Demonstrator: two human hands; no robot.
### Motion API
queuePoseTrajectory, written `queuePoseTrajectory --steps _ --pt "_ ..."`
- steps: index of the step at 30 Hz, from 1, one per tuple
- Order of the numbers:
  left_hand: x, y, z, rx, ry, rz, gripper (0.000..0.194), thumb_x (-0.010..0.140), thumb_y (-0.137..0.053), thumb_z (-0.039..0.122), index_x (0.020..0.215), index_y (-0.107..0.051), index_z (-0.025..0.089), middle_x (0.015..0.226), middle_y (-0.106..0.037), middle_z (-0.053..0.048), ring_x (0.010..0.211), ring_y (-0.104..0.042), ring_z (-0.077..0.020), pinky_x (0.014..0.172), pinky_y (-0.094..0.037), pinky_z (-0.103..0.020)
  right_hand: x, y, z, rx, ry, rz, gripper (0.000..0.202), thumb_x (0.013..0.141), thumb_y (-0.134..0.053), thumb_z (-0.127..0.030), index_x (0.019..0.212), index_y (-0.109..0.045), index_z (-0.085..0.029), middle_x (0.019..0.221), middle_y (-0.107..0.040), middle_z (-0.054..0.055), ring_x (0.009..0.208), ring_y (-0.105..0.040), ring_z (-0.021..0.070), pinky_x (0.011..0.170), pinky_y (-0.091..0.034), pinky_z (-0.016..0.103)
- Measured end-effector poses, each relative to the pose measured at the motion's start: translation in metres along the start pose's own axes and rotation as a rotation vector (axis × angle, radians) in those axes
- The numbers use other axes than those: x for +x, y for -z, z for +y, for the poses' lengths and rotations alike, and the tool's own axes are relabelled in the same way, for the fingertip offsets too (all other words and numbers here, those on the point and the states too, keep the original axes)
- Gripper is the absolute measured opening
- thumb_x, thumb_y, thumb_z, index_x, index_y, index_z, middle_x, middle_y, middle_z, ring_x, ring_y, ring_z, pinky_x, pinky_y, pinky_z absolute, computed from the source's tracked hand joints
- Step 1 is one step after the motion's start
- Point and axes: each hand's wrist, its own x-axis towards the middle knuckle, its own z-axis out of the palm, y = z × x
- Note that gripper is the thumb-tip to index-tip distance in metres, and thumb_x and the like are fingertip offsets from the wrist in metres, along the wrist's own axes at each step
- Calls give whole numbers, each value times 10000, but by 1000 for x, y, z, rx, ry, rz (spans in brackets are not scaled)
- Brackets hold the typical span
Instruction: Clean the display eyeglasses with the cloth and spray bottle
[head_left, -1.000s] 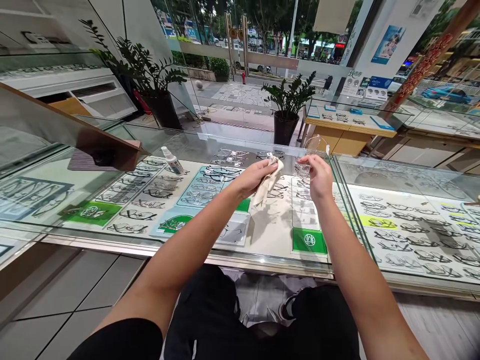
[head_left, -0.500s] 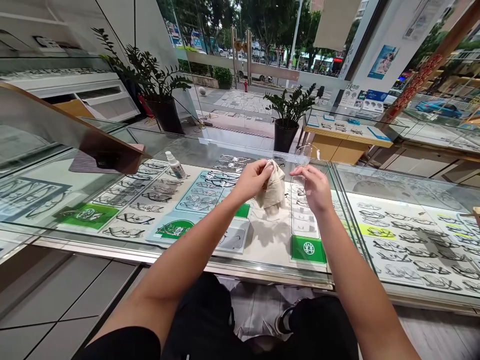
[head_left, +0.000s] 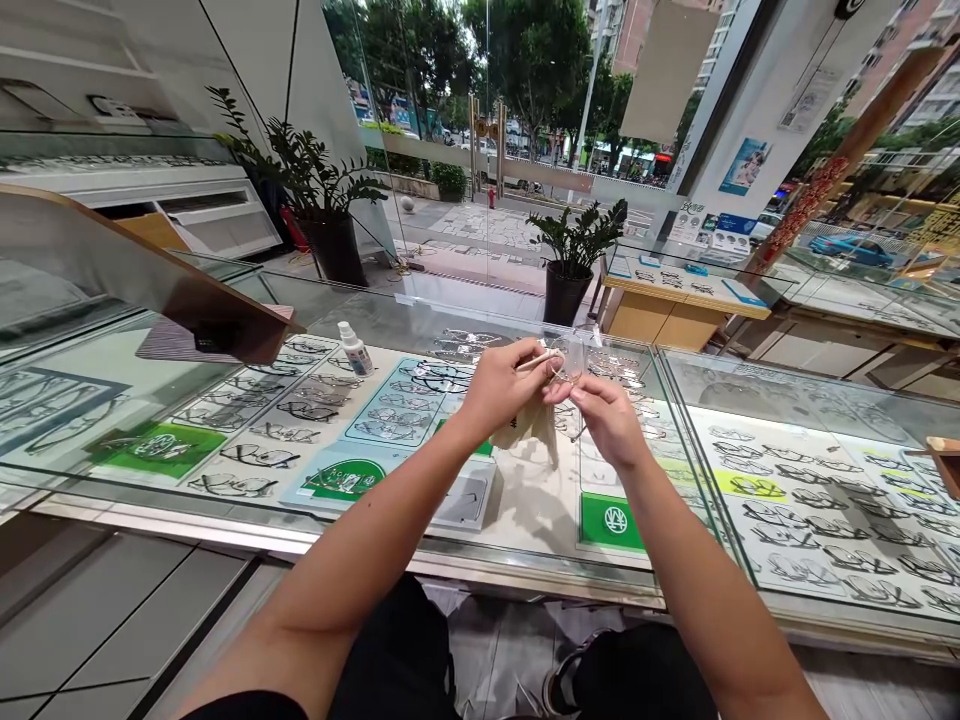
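Observation:
My left hand [head_left: 501,388] is closed on a cream cleaning cloth [head_left: 537,428], whose lower end hangs down over the glass counter. Fingers of my right hand [head_left: 613,422] pinch a pair of thin-rimmed eyeglasses [head_left: 574,354]. The two hands nearly meet, with the cloth up against the eyeglasses between them. Part of the frame is hidden behind the fingers, so I cannot tell exactly which part the cloth covers. A white spray bottle [head_left: 355,352] stands upright on the counter, left of my left hand.
Under the glass counter top [head_left: 525,555] lie rows of spectacle frames and a green card [head_left: 611,520]. At the left, a tilted mirror-like panel [head_left: 172,275] overhangs the counter. Potted plants [head_left: 568,285] stand beyond it, before the glass front.
My right hand has moved left and down, bringing the eyeglasses from the open air to the cloth. My left hand has turned and now presses the cloth near the frame.

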Motion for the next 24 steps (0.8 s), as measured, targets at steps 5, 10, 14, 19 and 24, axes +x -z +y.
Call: queuePoseTrajectory --steps 5,10,14,19,24 --pt "-1 2 1 -20 50 -1 440 961 -620 477 641 -563 182 613 -483 28 645 -419 -134 621 -301 -265 -3 -7 -2 -89 62 -17 279 964 -662 -498 922 -840 -287 962 -758 56 1005 -690 278 1027 -498 451" --pt "3 7 0 -91 76 -78 500 969 -583 499 602 -468 181 613 -379 25 633 -359 -129 600 -259 -270 -3 -6 -7 -189 57 36 297 981 -640 -490 918 -841 -281 912 -729 48 934 -650 259 998 -483 427" --pt "8 12 -1 -203 115 -140 508 957 -594 554 625 -522 176 626 -416 17 629 -378 -129 595 -279 -263 0 1 -6 -195 63 82 291 970 -649 -485 899 -836 -274 898 -723 44 933 -647 258 992 -481 426" --pt "14 18 -2 -307 216 -82 505 926 -633 602 662 -581 175 645 -484 4 632 -424 -134 604 -337 -256 2 14 -5 -145 60 163 252 958 -668 -457 877 -827 -279 922 -743 44 979 -663 264 1017 -478 432" --pt "10 16 0 -154 97 4 479 959 -610 556 660 -602 182 631 -499 6 639 -436 -142 613 -337 -262 -1 5 -11 -104 56 30 268 953 -677 -501 897 -835 -291 959 -769 51 1007 -694 283 1031 -500 460"
